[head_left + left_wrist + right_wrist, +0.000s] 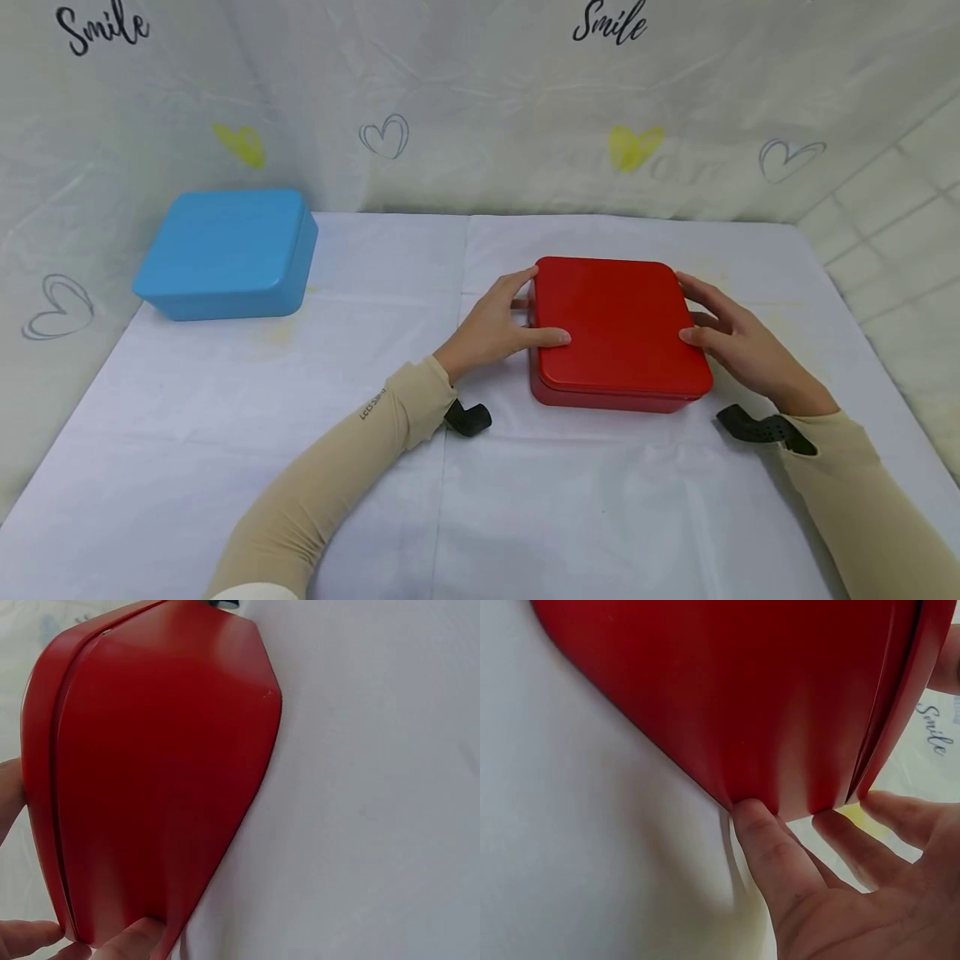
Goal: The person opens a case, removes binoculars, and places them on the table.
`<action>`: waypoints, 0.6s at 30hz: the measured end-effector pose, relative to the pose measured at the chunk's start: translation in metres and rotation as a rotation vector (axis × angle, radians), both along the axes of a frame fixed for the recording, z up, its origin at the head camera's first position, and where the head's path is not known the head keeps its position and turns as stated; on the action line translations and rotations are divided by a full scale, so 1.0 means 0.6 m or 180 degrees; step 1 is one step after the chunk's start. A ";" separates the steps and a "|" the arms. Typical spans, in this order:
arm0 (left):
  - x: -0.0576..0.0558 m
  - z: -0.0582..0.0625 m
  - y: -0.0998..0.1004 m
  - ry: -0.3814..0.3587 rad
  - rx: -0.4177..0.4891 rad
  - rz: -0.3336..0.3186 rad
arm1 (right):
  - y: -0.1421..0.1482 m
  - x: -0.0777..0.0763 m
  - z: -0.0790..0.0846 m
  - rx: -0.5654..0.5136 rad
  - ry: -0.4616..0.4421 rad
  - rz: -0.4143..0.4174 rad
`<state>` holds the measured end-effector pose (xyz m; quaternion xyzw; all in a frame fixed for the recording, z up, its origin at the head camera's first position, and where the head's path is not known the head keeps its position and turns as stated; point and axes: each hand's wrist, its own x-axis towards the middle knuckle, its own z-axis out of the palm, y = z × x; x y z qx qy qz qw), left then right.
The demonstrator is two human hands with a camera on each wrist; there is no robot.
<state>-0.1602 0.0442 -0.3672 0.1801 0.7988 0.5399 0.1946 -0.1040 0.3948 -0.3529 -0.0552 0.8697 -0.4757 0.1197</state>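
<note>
A red lidded box (615, 325) with rounded corners lies on the white-covered table, right of centre. My left hand (487, 329) holds its left side, thumb on the lid and fingers along the edge. At the opposite side my right hand (753, 354) grips it likewise, its thumb at the lid's right edge. The left wrist view shows a seam between lid and base, with fingertips (139, 937) against the wall. In the right wrist view several fingers (780, 859) touch the box's side near the bottom edge. The lid sits on the base; the contents are hidden.
A blue box (225, 250) stands at the table's back left. White cloth (360, 500) covers the table. Behind it hangs a pale sheet (480, 75) printed with hearts and "Smile". Dark straps (761, 427) sit at both wrists.
</note>
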 end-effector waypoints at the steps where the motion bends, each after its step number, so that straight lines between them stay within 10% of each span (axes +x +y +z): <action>1: 0.000 0.000 0.000 -0.0018 -0.0007 -0.0004 | 0.001 0.001 0.000 -0.0014 0.0014 0.0021; 18: -0.001 0.009 -0.002 -0.0120 -0.0010 -0.0022 | 0.004 -0.001 0.006 0.0155 -0.0078 -0.0027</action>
